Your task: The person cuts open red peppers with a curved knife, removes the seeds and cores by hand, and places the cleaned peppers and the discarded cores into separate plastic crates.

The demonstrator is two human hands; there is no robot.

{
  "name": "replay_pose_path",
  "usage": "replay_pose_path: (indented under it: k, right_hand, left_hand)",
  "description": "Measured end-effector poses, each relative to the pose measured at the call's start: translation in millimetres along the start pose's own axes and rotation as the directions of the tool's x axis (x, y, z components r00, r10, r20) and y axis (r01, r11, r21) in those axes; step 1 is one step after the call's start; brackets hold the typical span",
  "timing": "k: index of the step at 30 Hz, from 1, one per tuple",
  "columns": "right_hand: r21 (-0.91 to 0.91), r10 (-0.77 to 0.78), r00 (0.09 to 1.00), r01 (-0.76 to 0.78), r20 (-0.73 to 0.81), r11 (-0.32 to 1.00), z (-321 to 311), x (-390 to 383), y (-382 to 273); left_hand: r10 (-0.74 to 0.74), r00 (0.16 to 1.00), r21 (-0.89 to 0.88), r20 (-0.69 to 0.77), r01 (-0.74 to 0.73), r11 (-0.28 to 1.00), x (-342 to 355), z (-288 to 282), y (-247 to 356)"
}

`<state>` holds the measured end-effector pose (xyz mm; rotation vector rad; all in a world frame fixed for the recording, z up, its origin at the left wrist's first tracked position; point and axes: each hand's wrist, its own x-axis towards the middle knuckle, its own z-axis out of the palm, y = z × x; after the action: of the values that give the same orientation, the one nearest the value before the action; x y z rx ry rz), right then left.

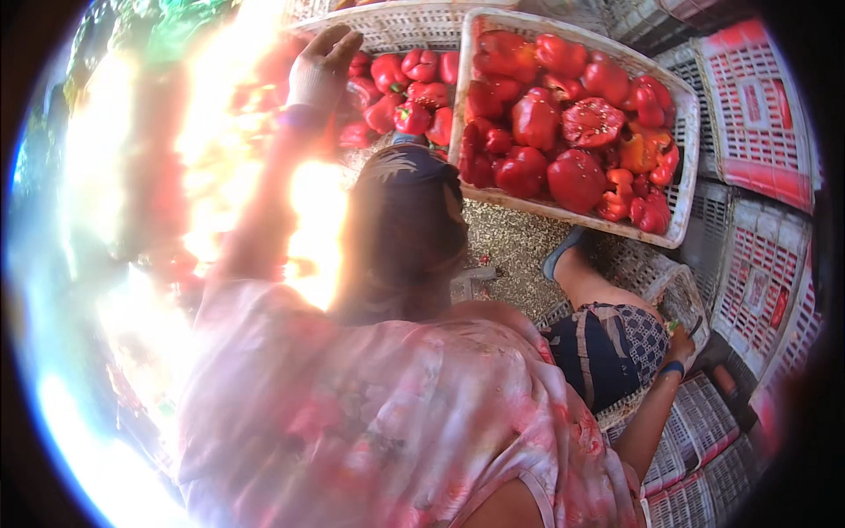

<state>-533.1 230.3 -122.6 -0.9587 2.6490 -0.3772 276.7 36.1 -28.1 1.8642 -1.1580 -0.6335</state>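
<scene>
Neither my left hand nor my right hand shows. Just below me, seen from behind, is another person in a pink patterned top (pixel 370 405) and a dark cap (pixel 405 220). Their raised, gloved left hand (pixel 321 66) is at loose red bell peppers (pixel 414 97); glare washes out much of that side. Their right hand (pixel 679 348) holds something small and pale, too small to name, beside their knee. A white crate (pixel 687 167) at upper right holds whole and split red peppers (pixel 576 180), some with orange flesh.
Stacked white plastic crates with red parts (pixel 748 114) line the right side, with more crates (pixel 678 431) at lower right. A crate (pixel 651 273) sits by the person's leg on a speckled floor (pixel 502 264). Bright glare covers the left, with green material at upper left.
</scene>
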Motion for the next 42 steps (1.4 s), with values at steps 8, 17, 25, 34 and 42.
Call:
replay_pose_path:
  k: [8,17,25,34,42]
  right_hand:
    - [-0.849,-0.516,0.812,0.456,0.274,0.267,-74.8,48.5,68.5]
    - [-0.932,-0.103,0.946,0.277,0.307,-0.233,-58.8,-15.6,-194.6]
    - [-0.326,-0.634,0.769,0.623,0.086,0.711,-77.1,6.0,-214.1]
    - [-0.345,-0.78,0.626,0.735,0.014,0.584,-49.8,10.8,-224.2]
    - [0.03,-0.532,0.841,0.537,-0.101,0.843,4.0,-36.0,-242.7]
  left_hand:
    - [-0.788,0.472,-0.191,-0.395,0.796,0.574,-272.7,-132.1,-366.0]
    - [-0.925,0.378,0.327,0.024,0.872,0.365,-523.8,-98.3,-470.6]
    - [-0.726,0.197,0.751,0.659,-0.227,0.62,-355.0,-49.4,-324.9]
    - [-0.682,0.257,0.723,0.685,-0.36,0.59,-270.7,-64.6,-262.9]
    - [-0.571,0.558,0.791,0.602,-0.514,0.331,-264.8,-17.2,-314.4]
